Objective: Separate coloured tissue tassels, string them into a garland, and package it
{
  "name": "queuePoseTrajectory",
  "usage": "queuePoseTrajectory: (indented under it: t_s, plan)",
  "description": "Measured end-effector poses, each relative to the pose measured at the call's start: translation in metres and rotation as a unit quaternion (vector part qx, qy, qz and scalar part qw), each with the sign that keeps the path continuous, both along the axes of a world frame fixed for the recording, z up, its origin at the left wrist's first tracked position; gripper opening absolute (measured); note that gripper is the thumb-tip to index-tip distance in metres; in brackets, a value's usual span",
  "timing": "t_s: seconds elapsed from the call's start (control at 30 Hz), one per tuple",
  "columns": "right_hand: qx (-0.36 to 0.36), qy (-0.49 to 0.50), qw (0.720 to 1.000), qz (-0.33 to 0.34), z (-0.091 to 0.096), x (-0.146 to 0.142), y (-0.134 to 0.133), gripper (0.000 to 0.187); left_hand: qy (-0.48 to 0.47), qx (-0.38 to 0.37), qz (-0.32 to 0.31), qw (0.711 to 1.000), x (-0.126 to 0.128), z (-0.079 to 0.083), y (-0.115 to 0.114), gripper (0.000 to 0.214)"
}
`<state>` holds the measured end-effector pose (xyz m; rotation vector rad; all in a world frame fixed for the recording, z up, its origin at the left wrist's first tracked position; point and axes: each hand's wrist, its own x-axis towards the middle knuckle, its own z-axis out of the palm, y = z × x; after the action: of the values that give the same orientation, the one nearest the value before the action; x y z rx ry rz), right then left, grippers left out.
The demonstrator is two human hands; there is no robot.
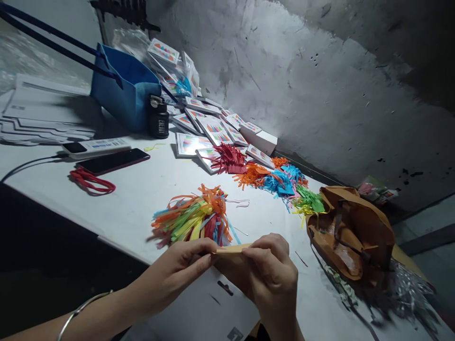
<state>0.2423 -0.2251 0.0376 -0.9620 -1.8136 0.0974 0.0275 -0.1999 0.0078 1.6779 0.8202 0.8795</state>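
Observation:
My left hand [181, 267] and my right hand [272, 274] are both pinched on a thin tan paper strip [231, 248], held edge-on between them just above the white table [135, 199]. Right behind the strip lies a bundle of multicoloured fringed paper tassels [194, 218]. A silver bangle [80, 310] circles my left wrist.
More tassels in red [229, 158], orange, blue [280, 182] and green [309, 201] run along the wall. Several small printed boxes [213, 128] pile up beyond them. A brown paper bag [351, 232] sits right. A blue bag [130, 90], black bottle [158, 117], phone [112, 161] and red bands [90, 181] are left.

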Motion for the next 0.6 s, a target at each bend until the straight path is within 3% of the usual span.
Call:
queuePoseTrajectory:
  t_s: [0.1, 0.3, 0.37, 0.53, 0.6]
  plan:
    - [0.067, -0.038, 0.997, -0.024, 0.0026, -0.0015, -0.0008, 0.023, -0.004, -0.011, -0.003, 1.000, 0.0004, -0.0010, -0.0004, 0.034]
    - [0.074, -0.098, 0.992, -0.029, 0.0029, -0.0006, -0.0002, 0.021, -0.004, -0.001, 0.000, 1.000, 0.0001, -0.0033, 0.0013, 0.036]
    - [0.055, -0.096, 0.994, -0.024, 0.0014, 0.0010, -0.0005, 0.021, 0.000, 0.007, 0.007, 1.000, -0.0006, -0.0038, 0.0016, 0.036]
    - [-0.075, -0.053, 0.996, -0.007, 0.0002, 0.0057, -0.0026, 0.018, -0.020, -0.009, 0.002, 1.000, -0.0010, -0.0043, -0.0012, 0.033]
    - [-0.081, -0.058, 0.995, -0.009, 0.0018, 0.0067, -0.0024, 0.019, -0.032, -0.020, 0.003, 0.999, -0.0004, -0.0042, -0.0022, 0.033]
